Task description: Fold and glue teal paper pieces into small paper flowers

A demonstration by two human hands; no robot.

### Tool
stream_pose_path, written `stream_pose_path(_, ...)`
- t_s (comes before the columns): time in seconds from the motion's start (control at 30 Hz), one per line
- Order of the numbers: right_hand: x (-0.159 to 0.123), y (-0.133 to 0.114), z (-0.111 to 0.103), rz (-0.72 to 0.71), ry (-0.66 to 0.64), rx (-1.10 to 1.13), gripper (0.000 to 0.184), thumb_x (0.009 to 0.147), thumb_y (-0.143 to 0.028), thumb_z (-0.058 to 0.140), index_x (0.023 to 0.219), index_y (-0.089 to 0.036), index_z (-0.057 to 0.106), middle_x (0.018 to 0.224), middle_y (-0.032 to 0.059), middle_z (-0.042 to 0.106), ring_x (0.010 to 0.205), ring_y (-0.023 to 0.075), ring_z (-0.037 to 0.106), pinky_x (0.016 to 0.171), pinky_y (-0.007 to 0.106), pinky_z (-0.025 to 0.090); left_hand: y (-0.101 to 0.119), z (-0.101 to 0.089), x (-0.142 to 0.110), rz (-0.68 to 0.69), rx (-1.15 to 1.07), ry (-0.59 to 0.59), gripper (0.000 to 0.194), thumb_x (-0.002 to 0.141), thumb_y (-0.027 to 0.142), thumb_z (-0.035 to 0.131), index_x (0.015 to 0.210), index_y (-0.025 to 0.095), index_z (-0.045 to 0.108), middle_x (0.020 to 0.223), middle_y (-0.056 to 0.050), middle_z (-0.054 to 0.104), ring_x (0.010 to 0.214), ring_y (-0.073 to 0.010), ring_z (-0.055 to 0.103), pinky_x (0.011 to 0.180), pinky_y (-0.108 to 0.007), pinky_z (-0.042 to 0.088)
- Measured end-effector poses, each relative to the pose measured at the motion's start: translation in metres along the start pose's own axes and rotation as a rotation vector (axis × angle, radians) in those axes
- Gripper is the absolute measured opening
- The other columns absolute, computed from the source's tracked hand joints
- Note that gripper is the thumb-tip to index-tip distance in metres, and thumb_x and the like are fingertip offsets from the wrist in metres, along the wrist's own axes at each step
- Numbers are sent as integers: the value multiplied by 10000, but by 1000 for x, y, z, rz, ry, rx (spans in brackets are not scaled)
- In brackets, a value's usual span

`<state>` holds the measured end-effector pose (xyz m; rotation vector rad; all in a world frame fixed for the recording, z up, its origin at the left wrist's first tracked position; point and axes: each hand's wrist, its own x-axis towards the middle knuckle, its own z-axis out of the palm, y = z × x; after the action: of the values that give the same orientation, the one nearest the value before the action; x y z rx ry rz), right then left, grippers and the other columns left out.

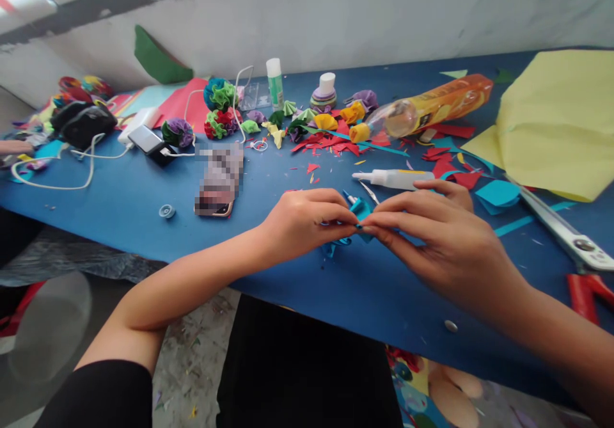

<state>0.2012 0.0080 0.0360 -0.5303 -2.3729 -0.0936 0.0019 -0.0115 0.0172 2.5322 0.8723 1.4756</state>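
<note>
Between my two hands is a small folded piece of turquoise paper point(361, 210), held just above the blue table. My left hand point(307, 220) pinches its left edge with thumb and fingertips. From the other side, the thumb and fingers of my right hand point(426, 229) close on it, so the fingertips nearly meet. More turquoise paper point(330, 249) shows below the left fingers, partly hidden. Just behind the right hand lies a white glue bottle point(398, 178) with a long nozzle. A slim pointed metal tool point(369, 191) lies beside the nozzle, partly hidden.
Red-handled scissors point(582, 245) and cut turquoise pieces point(497, 194) lie at right, by yellow paper point(556, 127). Behind are an orange drink bottle point(426, 107), red scraps point(336, 143), a glue stick point(275, 84) and paper flowers point(223, 123). A phone point(220, 178) and cables lie left.
</note>
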Motion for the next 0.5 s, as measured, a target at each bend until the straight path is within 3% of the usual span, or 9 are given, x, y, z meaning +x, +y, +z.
stream_pose_path(0.23, -1, -4, -3, 147, 13, 4, 103, 918, -234, 548, 850, -221, 624, 805, 48, 693, 796, 246, 684, 899, 474, 435, -2, -1, 2, -61, -74, 11, 86, 828, 143, 670, 837, 88, 735, 770, -58, 709, 636, -60, 636, 602, -127, 524)
stream_pose_path(0.5, 0, -5, -3, 137, 16, -49, 55, 909, -234, 572, 866, -248, 603, 852, 42, 712, 807, 251, 699, 933, 500, 442, -2, 1, 2, -97, -111, -12, 155, 869, 129, 577, 878, 75, 721, 783, -54, 669, 623, -51, 595, 562, -123, 511)
